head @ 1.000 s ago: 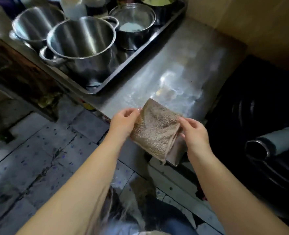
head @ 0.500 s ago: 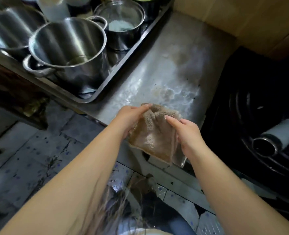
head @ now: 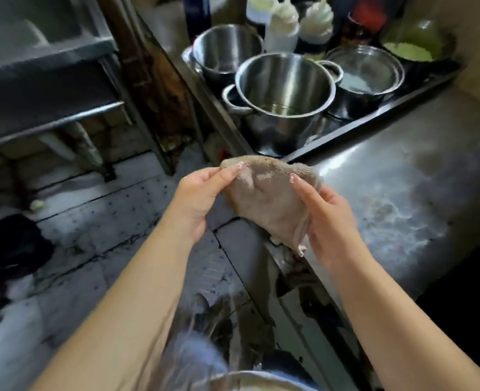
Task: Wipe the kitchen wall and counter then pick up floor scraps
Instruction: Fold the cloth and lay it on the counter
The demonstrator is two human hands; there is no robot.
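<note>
**Cloth refolded at the counter edge; wiping not finished**

The cloth [head: 264, 201] is held in the air just off the near edge of the counter [head: 396, 176], above the floor [head: 97, 221]. A wet, smeared sheen is seen on the counter right of the cloth, so wiping is judged to be under way but not complete. The wall is barely shown, and its state cannot be told. A pale scrap [head: 37, 204] is seen on the floor, well left of the cloth, so the pick-up is judged to be left.

The cloth's upper left corner is pinched by the left hand [head: 198, 198] between thumb and fingertips. Its right edge is gripped by the right hand [head: 329, 218], fingers curled together beneath and thumb laid on top. Both forearms are stretched forward, converging on the cloth.
</note>
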